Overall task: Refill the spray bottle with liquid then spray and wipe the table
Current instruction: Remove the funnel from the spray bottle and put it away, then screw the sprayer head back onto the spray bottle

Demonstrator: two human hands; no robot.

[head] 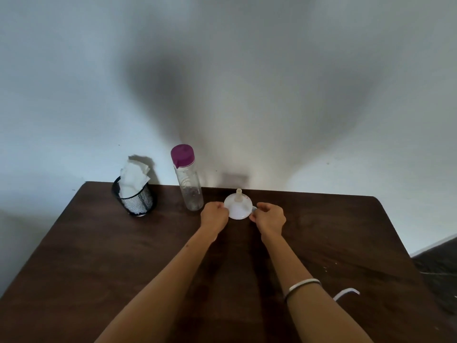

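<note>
From the head view, a white funnel sits upside down on the dark wooden table, its wide mouth flat on the wood and its spout pointing up, close to the table's far edge where the top meets the pale wall. Taking the funnel as the landmark: the left hand is at its left rim, fingers curled and pinching the rim, and the right hand is at its right rim, fingers curled round the small tab or handle that sticks out there, so both hands grasp the funnel from opposite sides. Just left of the funnel, beside the left hand, stands a clear bottle with a purple cap, upright and close to the far edge. Farther left of the funnel, well apart from it, a black mesh cup leans a little and holds white paper tissues. To the right of the funnel the tabletop runs bare to its rounded far-right corner, and nearer the person than the funnel there is a broad open stretch of wood crossed only by the two forearms. The right wrist wears a silver bangle, and a white strip lies beside that forearm, well nearer than the funnel. No spray bottle can be made out.
</note>
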